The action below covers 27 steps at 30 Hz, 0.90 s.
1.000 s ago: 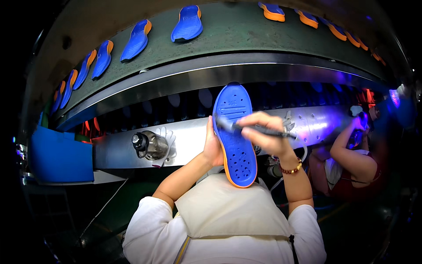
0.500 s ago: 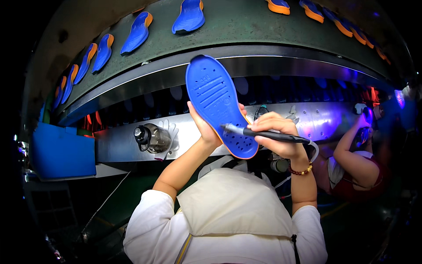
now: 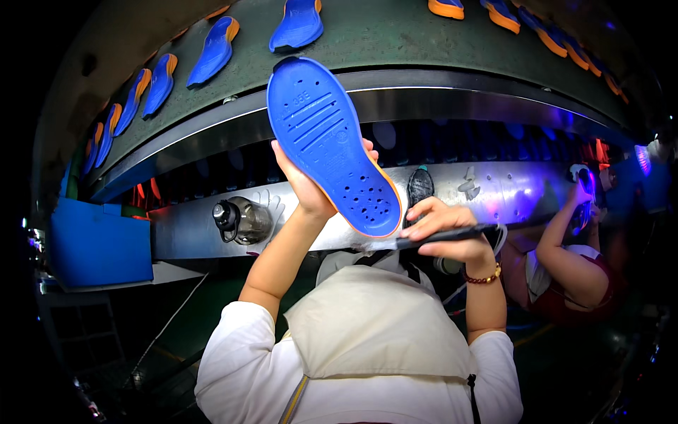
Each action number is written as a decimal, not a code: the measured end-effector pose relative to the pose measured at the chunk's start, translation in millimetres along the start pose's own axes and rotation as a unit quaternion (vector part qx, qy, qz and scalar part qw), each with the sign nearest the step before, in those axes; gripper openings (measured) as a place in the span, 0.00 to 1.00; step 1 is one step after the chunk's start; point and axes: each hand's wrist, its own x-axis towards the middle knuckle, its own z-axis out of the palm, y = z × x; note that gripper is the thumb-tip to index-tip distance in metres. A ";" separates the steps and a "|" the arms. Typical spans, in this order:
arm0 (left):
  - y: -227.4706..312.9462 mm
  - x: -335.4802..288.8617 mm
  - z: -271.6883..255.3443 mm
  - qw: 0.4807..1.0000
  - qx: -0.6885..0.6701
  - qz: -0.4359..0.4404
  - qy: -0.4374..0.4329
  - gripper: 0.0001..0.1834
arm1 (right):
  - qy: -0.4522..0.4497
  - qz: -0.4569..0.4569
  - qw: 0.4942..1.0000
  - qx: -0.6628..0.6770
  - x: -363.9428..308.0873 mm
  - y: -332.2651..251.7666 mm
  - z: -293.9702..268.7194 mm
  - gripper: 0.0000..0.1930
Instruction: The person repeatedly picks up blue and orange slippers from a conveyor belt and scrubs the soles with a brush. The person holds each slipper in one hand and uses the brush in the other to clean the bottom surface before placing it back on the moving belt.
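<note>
As the head camera looks down, a person in white holds a blue shoe sole (image 3: 332,148) with an orange edge in mid-view, its far end leaning left and overlapping the metal rail (image 3: 452,99) in the picture. The left hand (image 3: 308,191) grips the sole's middle from beneath, thumb at the left edge, fingertips showing at the right. The right hand (image 3: 452,230) pinches a black-handled brush (image 3: 411,242) between thumb and fingers; its pale bristles point left, beside the sole's near end, though whether they touch I cannot tell. Beyond the rail, more blue soles (image 3: 214,51) rest on a green belt (image 3: 367,39). A bottle (image 3: 247,220) stands left on a metal shelf (image 3: 191,237), near a white glove (image 3: 277,205). Far right, another person (image 3: 565,272) sits.
</note>
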 end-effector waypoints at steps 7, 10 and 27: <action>-24.5 -20.2 4.9 0.995 -0.037 -0.050 -0.072 0.46 | 0.229 0.085 0.909 0.339 9.9 15.8 36.9 0.10; -26.9 -21.2 -22.7 0.988 -0.049 -0.141 -0.047 0.38 | 0.117 0.155 0.971 0.138 5.2 -2.8 35.1 0.12; 20.6 -10.6 -6.1 0.883 0.100 -0.452 -0.083 0.31 | -0.112 0.000 0.989 -0.101 16.9 -31.0 -6.0 0.11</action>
